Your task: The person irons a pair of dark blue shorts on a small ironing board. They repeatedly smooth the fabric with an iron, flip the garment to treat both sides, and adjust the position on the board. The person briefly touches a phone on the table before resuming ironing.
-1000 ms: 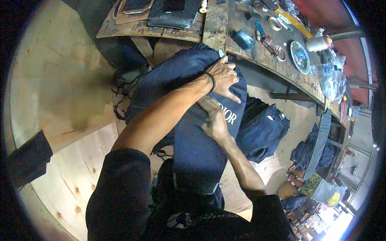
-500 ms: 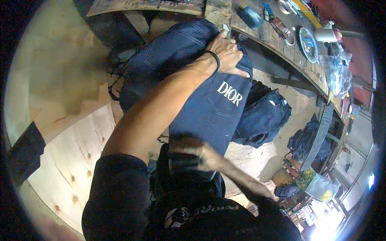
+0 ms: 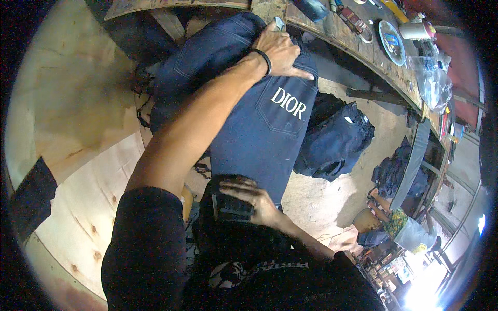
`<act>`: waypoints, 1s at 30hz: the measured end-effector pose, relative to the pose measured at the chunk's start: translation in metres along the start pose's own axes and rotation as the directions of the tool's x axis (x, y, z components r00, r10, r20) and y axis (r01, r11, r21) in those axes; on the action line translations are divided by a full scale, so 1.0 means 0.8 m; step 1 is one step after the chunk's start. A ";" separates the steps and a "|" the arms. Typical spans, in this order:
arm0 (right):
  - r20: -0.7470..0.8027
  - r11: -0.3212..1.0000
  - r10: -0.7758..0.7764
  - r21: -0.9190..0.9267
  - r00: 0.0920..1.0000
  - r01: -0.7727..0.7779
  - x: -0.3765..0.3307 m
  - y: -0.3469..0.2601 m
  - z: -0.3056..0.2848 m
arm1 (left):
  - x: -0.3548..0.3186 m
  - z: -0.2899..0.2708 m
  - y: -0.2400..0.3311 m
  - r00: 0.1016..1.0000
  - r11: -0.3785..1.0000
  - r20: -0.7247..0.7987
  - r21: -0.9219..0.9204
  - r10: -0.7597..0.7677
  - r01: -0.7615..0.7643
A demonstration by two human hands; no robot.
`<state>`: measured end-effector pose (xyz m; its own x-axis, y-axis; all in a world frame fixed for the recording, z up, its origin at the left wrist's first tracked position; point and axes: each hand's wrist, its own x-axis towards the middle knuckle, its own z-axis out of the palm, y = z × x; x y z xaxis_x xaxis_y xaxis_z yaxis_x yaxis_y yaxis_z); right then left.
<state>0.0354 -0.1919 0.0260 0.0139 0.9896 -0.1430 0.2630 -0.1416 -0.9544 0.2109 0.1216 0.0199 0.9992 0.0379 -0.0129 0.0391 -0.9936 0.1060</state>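
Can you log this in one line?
left hand: on dark trousers | right hand: blurred, near their lower end | nearby: dark clothes bundle

Pale-blue plate (image 3: 384, 30) and white cylinder (image 3: 416, 31) on a wooden workbench (image 3: 334, 32), clear plastic bag (image 3: 433, 87) at its edge.

Left hand (image 3: 280, 54) on far end of blue pants (image 3: 254, 147). Right hand (image 3: 259, 205) at pants' near end. Dark clothes (image 3: 340, 140) right of pants.

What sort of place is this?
Likely a small garment workshop: there are dark jeans, more dark clothes heaped nearby, and a worn wooden table cluttered with small items.
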 end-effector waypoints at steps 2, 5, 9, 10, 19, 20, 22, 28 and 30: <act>-0.119 1.000 -0.011 0.014 0.993 0.013 -0.008 -0.006 0.009 | -0.006 -0.030 -0.021 0.998 0.998 0.065 0.064 -0.012 0.007; -0.172 0.999 -0.032 -0.004 0.985 0.032 -0.013 -0.011 0.009 | -0.027 -0.043 -0.048 0.977 0.983 -0.173 0.109 -0.127 0.147; -0.034 0.997 -0.054 -0.049 0.998 0.052 0.029 -0.006 -0.044 | -0.044 0.002 0.015 0.947 0.968 -0.318 -0.250 -0.054 -0.029; 0.004 0.994 -0.074 -0.079 0.997 0.074 0.045 -0.004 -0.065 | -0.043 0.019 0.015 0.952 0.973 -0.291 -0.228 -0.098 0.031; 0.201 0.994 -0.100 -0.012 0.974 0.105 0.081 0.003 -0.101 | -0.029 0.053 0.009 0.965 0.976 -0.191 -0.156 -0.178 0.149; 0.116 0.992 -0.112 -0.048 0.987 0.118 0.080 0.007 -0.104 | -0.030 0.050 0.010 0.964 0.977 -0.196 -0.149 -0.179 0.151; 0.005 0.990 -0.088 -0.109 0.996 0.088 0.074 0.015 -0.107 | -0.031 0.048 0.014 0.962 0.975 -0.216 -0.180 -0.165 0.127; 0.191 0.994 -0.110 0.036 0.975 0.105 0.051 0.033 -0.106 | -0.029 0.049 0.016 0.963 0.977 -0.185 -0.125 -0.196 0.175; 0.052 0.993 -0.107 0.045 0.993 0.105 0.047 0.041 -0.106 | -0.027 0.047 0.014 0.964 0.978 -0.190 -0.125 -0.187 0.165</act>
<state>0.1267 -0.1574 0.0118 -0.0651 0.9965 -0.0531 0.2197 -0.0376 -0.9748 0.1894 0.1057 -0.0158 0.9574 0.2428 0.1565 0.2046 -0.9523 0.2263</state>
